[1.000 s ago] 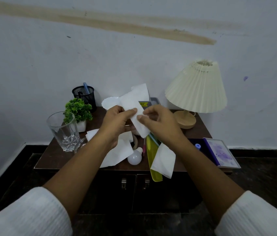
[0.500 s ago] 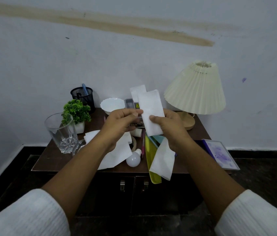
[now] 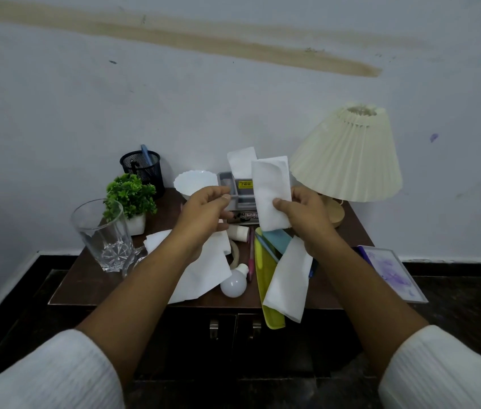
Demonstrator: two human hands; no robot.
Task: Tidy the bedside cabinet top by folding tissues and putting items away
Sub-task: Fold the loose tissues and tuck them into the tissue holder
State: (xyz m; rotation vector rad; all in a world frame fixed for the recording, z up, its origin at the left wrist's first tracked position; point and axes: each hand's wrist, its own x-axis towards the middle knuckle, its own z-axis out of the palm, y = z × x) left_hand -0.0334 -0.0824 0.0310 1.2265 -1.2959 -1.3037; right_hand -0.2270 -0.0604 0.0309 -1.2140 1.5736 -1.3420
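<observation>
My right hand (image 3: 304, 215) pinches a folded white tissue (image 3: 270, 193) and holds it upright above the back of the brown cabinet top (image 3: 85, 278). A small gap separates my left hand (image 3: 205, 211) from that tissue; its fingers are curled and it holds nothing. Behind the folded tissue, another tissue (image 3: 240, 160) stands in a grey organiser box (image 3: 233, 190). Two loose tissues lie on the cabinet, one under my left forearm (image 3: 204, 270) and one over a yellow comb (image 3: 289, 281).
A drinking glass (image 3: 102, 234), small plant (image 3: 130, 193), mesh pen cup (image 3: 141, 166) and white bowl (image 3: 195, 180) stand at the left and back. A light bulb (image 3: 233, 286), pink pen (image 3: 251, 255), lamp (image 3: 348, 154) and purple notebook (image 3: 393, 273) crowd the middle and right.
The tissue has been folded into a narrow strip and turned upright. My left hand has let go of it and drawn a little to the left; my right hand keeps holding it.
</observation>
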